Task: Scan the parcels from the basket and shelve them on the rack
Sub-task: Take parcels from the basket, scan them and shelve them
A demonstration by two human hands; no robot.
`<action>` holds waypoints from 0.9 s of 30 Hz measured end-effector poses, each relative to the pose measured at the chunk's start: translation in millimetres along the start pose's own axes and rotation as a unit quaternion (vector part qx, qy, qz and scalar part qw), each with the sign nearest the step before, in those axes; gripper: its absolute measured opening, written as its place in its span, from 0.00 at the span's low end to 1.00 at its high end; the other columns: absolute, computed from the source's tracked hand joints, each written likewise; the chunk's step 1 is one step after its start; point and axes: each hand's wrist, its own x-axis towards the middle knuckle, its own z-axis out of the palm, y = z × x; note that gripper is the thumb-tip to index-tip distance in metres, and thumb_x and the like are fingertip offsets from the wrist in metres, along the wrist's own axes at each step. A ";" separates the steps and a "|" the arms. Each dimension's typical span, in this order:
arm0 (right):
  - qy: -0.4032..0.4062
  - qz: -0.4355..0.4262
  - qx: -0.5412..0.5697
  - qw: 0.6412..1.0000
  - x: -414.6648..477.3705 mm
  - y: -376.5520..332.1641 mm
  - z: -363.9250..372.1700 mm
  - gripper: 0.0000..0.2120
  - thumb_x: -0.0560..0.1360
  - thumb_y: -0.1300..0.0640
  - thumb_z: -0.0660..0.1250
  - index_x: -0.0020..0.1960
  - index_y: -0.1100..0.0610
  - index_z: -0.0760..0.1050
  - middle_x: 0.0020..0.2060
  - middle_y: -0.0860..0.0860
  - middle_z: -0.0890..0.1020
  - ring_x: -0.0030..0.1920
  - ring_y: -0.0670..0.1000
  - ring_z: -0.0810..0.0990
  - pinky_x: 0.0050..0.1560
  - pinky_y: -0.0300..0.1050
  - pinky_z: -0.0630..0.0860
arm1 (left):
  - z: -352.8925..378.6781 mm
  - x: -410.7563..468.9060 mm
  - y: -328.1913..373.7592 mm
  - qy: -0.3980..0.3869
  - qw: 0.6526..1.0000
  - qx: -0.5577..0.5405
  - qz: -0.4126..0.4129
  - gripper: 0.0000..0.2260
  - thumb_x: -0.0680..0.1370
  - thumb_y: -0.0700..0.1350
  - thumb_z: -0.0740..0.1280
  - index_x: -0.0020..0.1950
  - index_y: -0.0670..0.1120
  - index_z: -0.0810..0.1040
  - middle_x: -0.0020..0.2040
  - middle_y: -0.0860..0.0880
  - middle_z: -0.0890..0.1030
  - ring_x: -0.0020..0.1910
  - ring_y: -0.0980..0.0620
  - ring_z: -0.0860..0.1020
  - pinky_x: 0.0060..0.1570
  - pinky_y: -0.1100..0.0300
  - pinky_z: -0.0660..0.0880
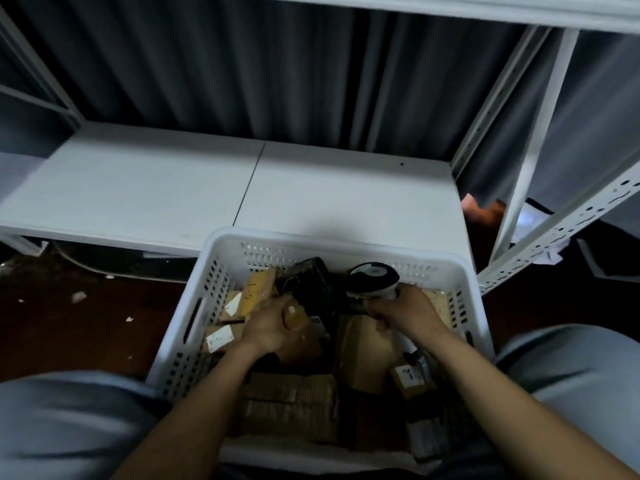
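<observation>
A grey pleated curtain (242, 71) fills the far side of the scene. In front of it stands the white metal rack (173, 188). Its low shelf board runs from left to right, a perforated upright rises at the far right, and another shelf edge crosses the top. Dark reddish floor (69, 323) shows on the left, with a few pale scraps on it. The person's grey trouser legs (69, 427) sit at the near left and near right.

Between the legs lies the white slotted basket (346, 242). Its far rim is just beside the front edge of the low shelf.

The basket holds the parcels, mostly brown. A wide taped brown parcel (291, 407) lies at the near side. A crumpled brown bag (367, 351) lies right of centre, and a black parcel (311, 282) sits against the far wall. A labelled box (221, 336) lies near the left wall. A smaller labelled box (407, 375) lies at the near right, and motion blur hides the writing on both.

A scanner (372, 273) with a dark round head and a pale handle is at the far right of the basket, above the parcels. The right hand (407, 311) grips its handle with the fingers wrapped round it. The left hand (270, 329) is inside the basket left of centre, with its thumb and fingers clasped round a small brown parcel (296, 318). That parcel is low among the others, just beside the black parcel.
</observation>
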 end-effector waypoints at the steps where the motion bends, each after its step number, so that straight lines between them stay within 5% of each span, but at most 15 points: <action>1: 0.003 -0.008 0.018 1.000 -2.0 -2.9 1.0 0.10 0.73 0.56 0.71 0.37 0.61 0.78 0.24 0.54 0.81 0.26 0.52 0.80 0.28 0.39 0.73 | -8.1 -6.3 3.4 0.021 0.999 -0.027 0.004 0.42 0.68 0.57 0.76 0.77 0.52 0.60 0.73 0.48 0.66 0.71 0.47 0.65 0.64 0.58 0.66; 7: 0.013 -0.032 0.168 0.985 -17.1 -26.8 1.9 0.05 0.74 0.62 0.71 0.42 0.65 0.79 0.27 0.54 0.82 0.27 0.50 0.80 0.29 0.41 0.76 | -52.6 -50.6 28.1 0.147 0.948 -0.283 -0.009 0.41 0.69 0.47 0.78 0.77 0.55 0.59 0.71 0.52 0.68 0.66 0.54 0.69 0.59 0.62 0.68; 13: 0.028 -0.065 0.230 0.971 -31.9 -43.9 -10.3 0.04 0.75 0.62 0.70 0.48 0.63 0.80 0.36 0.56 0.83 0.31 0.47 0.81 0.30 0.38 0.76 | -61.3 -73.8 59.0 0.117 0.858 -0.497 0.049 0.48 0.59 0.45 0.83 0.75 0.55 0.63 0.69 0.53 0.72 0.58 0.68 0.74 0.61 0.57 0.74; 18: 0.051 -0.089 0.259 0.960 -35.4 -45.1 -12.1 0.10 0.74 0.58 0.72 0.55 0.56 0.80 0.46 0.51 0.85 0.44 0.48 0.83 0.34 0.37 0.78 | -60.6 -80.1 76.0 0.093 0.858 -0.501 0.062 0.44 0.54 0.59 0.81 0.68 0.67 0.67 0.67 0.55 0.73 0.64 0.57 0.73 0.64 0.49 0.73; 21: 0.063 -0.101 0.278 0.953 -35.3 -42.5 -11.8 0.10 0.73 0.58 0.73 0.54 0.54 0.80 0.48 0.50 0.85 0.49 0.51 0.84 0.46 0.47 0.82 | -64.8 -84.3 79.1 0.061 0.854 -0.514 0.041 0.36 0.57 0.69 0.77 0.62 0.75 0.68 0.71 0.50 0.71 0.68 0.49 0.71 0.65 0.44 0.71; 24: 0.061 -0.097 0.280 0.953 -35.6 -42.2 -12.1 0.13 0.73 0.57 0.73 0.57 0.55 0.81 0.49 0.51 0.85 0.52 0.53 0.83 0.53 0.54 0.81 | -71.8 -90.4 85.4 0.026 0.838 -0.545 0.025 0.25 0.66 0.60 0.75 0.60 0.73 0.71 0.67 0.51 0.76 0.65 0.49 0.75 0.64 0.41 0.71; 27: 0.047 -0.104 0.278 0.954 -34.0 -43.0 -13.5 0.14 0.72 0.57 0.74 0.57 0.55 0.80 0.50 0.51 0.85 0.52 0.52 0.83 0.53 0.54 0.81 | -74.2 -92.3 86.8 0.027 0.829 -0.558 0.018 0.28 0.68 0.44 0.77 0.62 0.66 0.73 0.60 0.44 0.81 0.59 0.44 0.79 0.63 0.41 0.71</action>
